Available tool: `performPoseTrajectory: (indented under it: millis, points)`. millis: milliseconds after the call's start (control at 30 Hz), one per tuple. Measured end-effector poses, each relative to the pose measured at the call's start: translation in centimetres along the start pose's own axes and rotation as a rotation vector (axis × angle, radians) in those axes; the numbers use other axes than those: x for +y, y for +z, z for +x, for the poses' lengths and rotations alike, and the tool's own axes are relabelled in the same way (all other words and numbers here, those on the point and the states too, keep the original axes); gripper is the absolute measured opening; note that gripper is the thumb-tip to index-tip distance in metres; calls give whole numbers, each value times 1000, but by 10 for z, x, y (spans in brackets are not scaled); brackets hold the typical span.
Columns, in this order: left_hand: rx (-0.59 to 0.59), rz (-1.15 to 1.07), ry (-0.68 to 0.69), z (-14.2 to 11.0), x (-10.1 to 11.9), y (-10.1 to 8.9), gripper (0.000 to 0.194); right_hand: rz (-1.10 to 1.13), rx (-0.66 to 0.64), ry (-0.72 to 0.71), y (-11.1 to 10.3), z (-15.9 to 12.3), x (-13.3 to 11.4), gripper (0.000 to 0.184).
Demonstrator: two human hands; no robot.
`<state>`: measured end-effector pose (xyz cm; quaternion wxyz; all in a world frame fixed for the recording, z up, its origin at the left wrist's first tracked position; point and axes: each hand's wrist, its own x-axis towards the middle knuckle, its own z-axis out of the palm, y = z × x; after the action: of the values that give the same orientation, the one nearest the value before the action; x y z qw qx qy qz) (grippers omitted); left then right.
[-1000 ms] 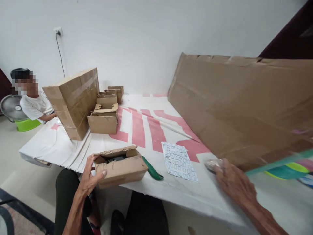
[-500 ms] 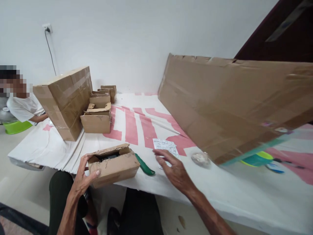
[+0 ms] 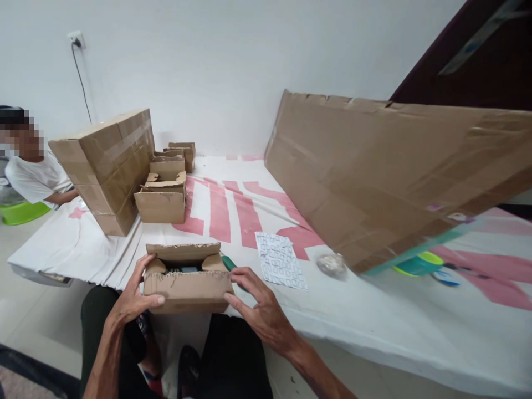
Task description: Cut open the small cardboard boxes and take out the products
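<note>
A small open cardboard box (image 3: 187,282) sits at the near edge of the table, with dark items inside. My left hand (image 3: 133,296) grips its left end, thumb on the front face. My right hand (image 3: 257,307) has come to its right end, fingers curled against the side. A green-handled tool (image 3: 228,262) lies just behind the box, partly hidden by my right fingers. A printed sheet (image 3: 279,260) lies to the right of the box.
A large taped carton (image 3: 108,166) and several small open boxes (image 3: 161,199) stand at the left back. A big flat cardboard sheet (image 3: 386,177) leans on the right. A small clear bag (image 3: 331,264) and coloured lids (image 3: 419,263) lie near it. Another person (image 3: 29,166) sits at far left.
My right hand swept left from the small bag, over the printed sheet, onto the box's right end. The box turned square to me. My left hand kept its hold.
</note>
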<state>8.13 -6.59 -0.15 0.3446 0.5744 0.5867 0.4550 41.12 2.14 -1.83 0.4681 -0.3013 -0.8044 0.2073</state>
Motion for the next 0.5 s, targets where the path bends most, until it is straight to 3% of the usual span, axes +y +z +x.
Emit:
performPoseTrajectory:
  millis: [133, 233, 400, 500]
  points:
    - [-37, -209, 9, -2, -12, -5, 92, 0, -7, -158, -10, 4, -18, 22]
    - [-40, -253, -8, -4, -16, -7, 85, -54, -87, -246, -13, -2, -30, 29]
    - [-57, -55, -22, -6, -6, -6, 113, -194, -147, -260, -7, -27, -32, 25]
    - [-64, -19, -33, -7, -2, -6, 117, -198, -158, -224, -6, -33, -31, 19]
